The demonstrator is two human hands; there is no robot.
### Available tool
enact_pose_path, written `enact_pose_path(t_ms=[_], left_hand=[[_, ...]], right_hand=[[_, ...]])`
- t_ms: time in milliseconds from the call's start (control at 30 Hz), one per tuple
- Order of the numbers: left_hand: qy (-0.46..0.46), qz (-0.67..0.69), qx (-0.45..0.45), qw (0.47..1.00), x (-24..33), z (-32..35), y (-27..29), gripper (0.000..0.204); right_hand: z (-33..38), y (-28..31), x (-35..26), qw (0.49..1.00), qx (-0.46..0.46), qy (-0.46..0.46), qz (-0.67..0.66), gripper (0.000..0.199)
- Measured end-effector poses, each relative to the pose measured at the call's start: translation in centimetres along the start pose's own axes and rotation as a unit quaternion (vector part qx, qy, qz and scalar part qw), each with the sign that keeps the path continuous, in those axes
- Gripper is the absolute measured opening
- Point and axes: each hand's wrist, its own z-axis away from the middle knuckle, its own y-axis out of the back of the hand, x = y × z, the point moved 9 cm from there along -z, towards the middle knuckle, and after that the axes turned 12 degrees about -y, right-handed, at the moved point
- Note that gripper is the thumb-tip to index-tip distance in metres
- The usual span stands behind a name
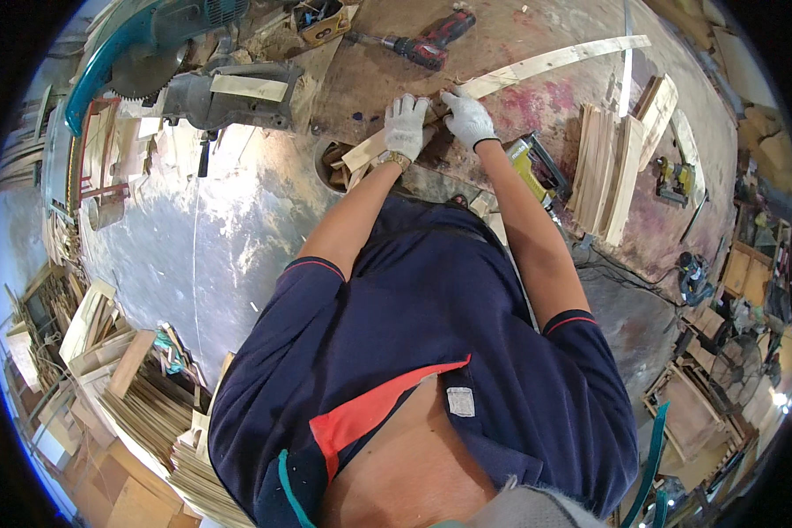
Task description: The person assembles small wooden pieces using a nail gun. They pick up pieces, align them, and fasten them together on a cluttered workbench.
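Observation:
Both my hands wear white work gloves above the brown worktable. My left hand (405,128) lies on a pale wooden strip (367,153), its fingers stretched out and slightly apart. Close to its right, my right hand (469,119) has its fingers bent at the near end of a long, narrow wooden slat (554,60), which runs away to the far right. Whether the two wood pieces are joined under my hands is hidden. Beyond them a red and black cordless drill (431,42) lies on its side. A yellow-green nail gun (537,172) rests beside my right forearm.
Stacked wooden boards (605,167) lie on the table's right, with a second yellow nail gun (675,180) beyond. A teal miter saw (150,62) stands far left. A small box (323,22) sits at the back. Wood strips (141,422) are piled lower left.

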Motion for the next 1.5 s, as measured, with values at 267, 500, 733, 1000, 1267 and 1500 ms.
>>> enact_pose_path(t_ms=[267, 500, 733, 1000, 1267, 1500], left_hand=[[0.015, 0.024, -0.020, 0.999, 0.2, 0.0, 0.3, 0.044], [0.011, -0.003, 0.002, 1.000, -0.2, 0.2, -1.0, 0.041], [0.037, 0.027, -0.006, 0.999, -0.4, 0.3, -0.8, 0.036], [0.038, -0.012, 0.033, 0.999, -0.6, 0.2, -0.7, 0.029], [0.030, 0.063, -0.008, 0.998, 0.2, 0.1, 0.3, 0.041], [0.039, 0.084, -0.029, 0.995, -1.2, 0.0, -0.4, 0.053]], right_hand=[[0.6, 0.1, 0.2, 0.999, -0.016, 0.019, 0.035, 0.057], [0.8, -0.2, -0.7, 0.991, 0.006, 0.027, 0.127, 0.050], [0.9, -1.1, -0.6, 0.986, 0.017, 0.008, 0.167, 0.060], [0.6, -1.5, -0.7, 0.979, -0.031, 0.021, 0.200, 0.065], [1.8, -1.6, -0.8, 0.977, -0.014, 0.031, 0.209, 0.066], [0.1, 0.3, -0.4, 0.985, -0.057, 0.047, 0.154, 0.059]])
